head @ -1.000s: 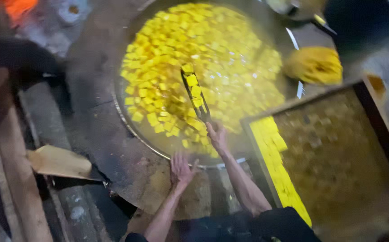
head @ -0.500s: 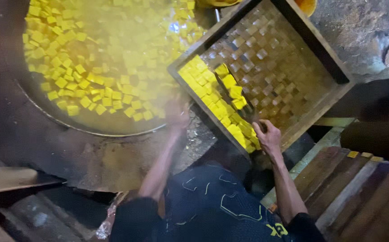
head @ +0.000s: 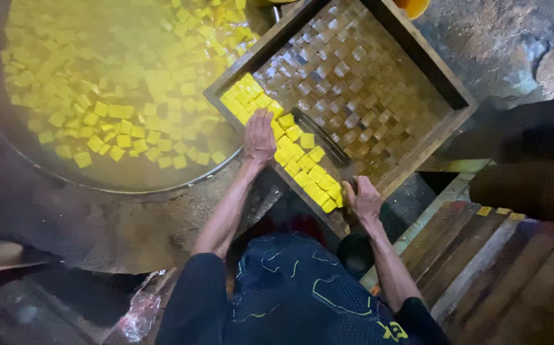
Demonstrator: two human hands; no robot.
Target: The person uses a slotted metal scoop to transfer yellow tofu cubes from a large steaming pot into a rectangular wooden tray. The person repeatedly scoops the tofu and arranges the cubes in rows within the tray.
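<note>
Many bright yellow cubes (head: 296, 163) line the woven tray (head: 417, 83).

Both bare arms reach fwd from short dark sleeves, elbows bent slightly, forearms angling up and away from the torso. Left hand (head: 260, 137) is stretched further out than the right, palm down, fingers (head: 258, 119) extended and close together, wrist straight in line w/ the forearm; it lies flat, not closed on anything. Right hand (head: 364, 199) sits nearer the body, wrist bent a little, fingers curled round into a fist-like grip, back of hand facing up. Hands are well apart, left arm long and lean, right forearm running down-right to the elbow
</note>
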